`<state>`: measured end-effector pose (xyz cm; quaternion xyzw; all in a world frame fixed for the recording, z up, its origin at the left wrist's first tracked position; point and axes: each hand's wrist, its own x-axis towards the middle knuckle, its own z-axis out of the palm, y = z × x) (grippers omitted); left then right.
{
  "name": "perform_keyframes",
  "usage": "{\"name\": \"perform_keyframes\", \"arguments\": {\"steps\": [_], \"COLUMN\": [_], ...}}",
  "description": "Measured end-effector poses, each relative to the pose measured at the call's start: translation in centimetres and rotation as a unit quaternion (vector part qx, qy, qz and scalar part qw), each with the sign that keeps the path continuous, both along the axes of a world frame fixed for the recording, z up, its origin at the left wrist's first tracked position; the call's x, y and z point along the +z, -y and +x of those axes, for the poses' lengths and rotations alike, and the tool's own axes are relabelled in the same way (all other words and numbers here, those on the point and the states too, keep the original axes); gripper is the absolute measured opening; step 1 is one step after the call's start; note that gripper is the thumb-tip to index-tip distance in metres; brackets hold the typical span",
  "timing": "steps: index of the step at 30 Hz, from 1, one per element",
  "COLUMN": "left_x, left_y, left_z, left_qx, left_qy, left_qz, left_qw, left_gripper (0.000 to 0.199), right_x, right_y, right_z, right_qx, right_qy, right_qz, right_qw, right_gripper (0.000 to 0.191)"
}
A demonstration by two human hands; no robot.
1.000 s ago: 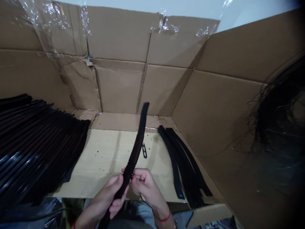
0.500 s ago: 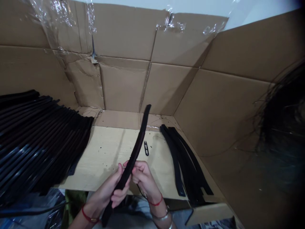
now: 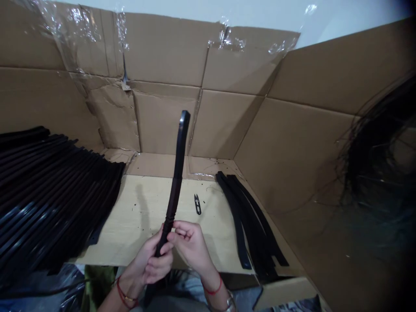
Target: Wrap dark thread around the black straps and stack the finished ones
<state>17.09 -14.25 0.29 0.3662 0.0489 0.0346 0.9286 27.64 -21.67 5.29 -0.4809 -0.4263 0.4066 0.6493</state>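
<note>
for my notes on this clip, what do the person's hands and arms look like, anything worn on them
Both the left hand and the right hand are bare, with no gloves, and no sleeve shows on either forearm. The left wrist wears thin red cords with a small gold-coloured bead. The right wrist wears a thin red cord and, nearer the elbow, a silver-coloured metal band.

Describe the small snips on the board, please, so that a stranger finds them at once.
On the pale wooden board walled by cardboard, look between the wide stack of black strips and the smaller bunch. The black thread snips lie flat near the board's far edge. Only they are short and pointed.
</note>
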Motion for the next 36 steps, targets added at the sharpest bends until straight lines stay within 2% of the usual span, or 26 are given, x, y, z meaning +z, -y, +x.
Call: {"name": "perform_keyframes", "arguments": {"steps": [2,4,6,8,9,11,13,15,16,19,21,23,27,31,33,36], "left_x": [0.1,0.7,1.5,2.3,2.6,2.6,2.2,1.5,1.2,0.3,0.2,0.3,0.8,0.9,1.0,1.5], "left_y": [-0.3,-0.4,-0.3,-0.2,-0.1,0.1,0.4,0.9,1.2,2.2,2.5,2.4,1.4,0.8,0.9,1.6], "left_z": [0.2,0.0,-0.4,-0.9,-1.0,-1.1,-0.8,-0.2,0.1,0.4,0.1,-0.7,-1.9,-1.6,-1.3,-1.1], "left_qx": [-0.023,-0.011,0.051,0.138,0.164,0.164,0.139,0.126,0.125,0.136,0.147,0.122,0.035,-0.028,-0.053,-0.058], "left_qy": [-0.004,-0.024,-0.056,-0.074,-0.073,-0.06,-0.057,-0.067,-0.077,-0.111,-0.128,-0.121,-0.041,0.007,0.01,-0.016], "left_qz": [0.001,0.059,0.153,0.23,0.237,0.196,0.107,0.03,0.015,0.051,0.096,0.109,0.051,-0.041,-0.065,-0.066], "left_qw": [1.0,0.998,0.985,0.961,0.955,0.965,0.983,0.989,0.989,0.983,0.976,0.979,0.997,0.999,0.996,0.996], "left_gripper": [0.059,0.066,0.069,0.057,0.05,0.046,0.051,0.055,0.058,0.065,0.068,0.068,0.056,0.046,0.046,0.052], "right_x": [-0.1,-0.3,-0.5,-0.7,-0.8,-0.8,-0.7,-0.5,-0.4,0.0,0.2,0.3,-0.1,0.0,0.4,0.7], "right_y": [-0.3,-0.3,0.0,0.4,0.6,0.9,1.2,1.3,1.3,1.4,1.3,1.2,1.2,1.8,2.2,2.6], "right_z": [-0.1,-0.3,-0.6,-0.9,-1.0,-1.0,-1.1,-1.1,-1.2,-1.4,-1.5,-1.6,-1.7,-1.6,-1.6,-2.0], "right_qx": [0.003,-0.023,-0.069,-0.099,-0.103,-0.077,-0.068,-0.099,-0.127,-0.181,-0.175,-0.161,-0.125,-0.096,-0.108,-0.165], "right_qy": [0.002,0.018,0.05,0.089,0.102,0.082,0.026,-0.001,0.004,0.026,0.035,0.049,0.029,0.023,0.054,0.078], "right_qz": [0.002,0.005,0.01,0.009,0.001,-0.047,-0.09,-0.077,-0.056,-0.028,-0.034,-0.024,-0.031,-0.039,-0.023,-0.003], "right_qw": [1.0,1.0,0.996,0.991,0.989,0.993,0.993,0.992,0.99,0.983,0.983,0.985,0.991,0.994,0.992,0.983], "right_gripper": [0.038,0.04,0.039,0.038,0.038,0.042,0.048,0.05,0.049,0.047,0.046,0.047,0.049,0.05,0.051,0.05]}}
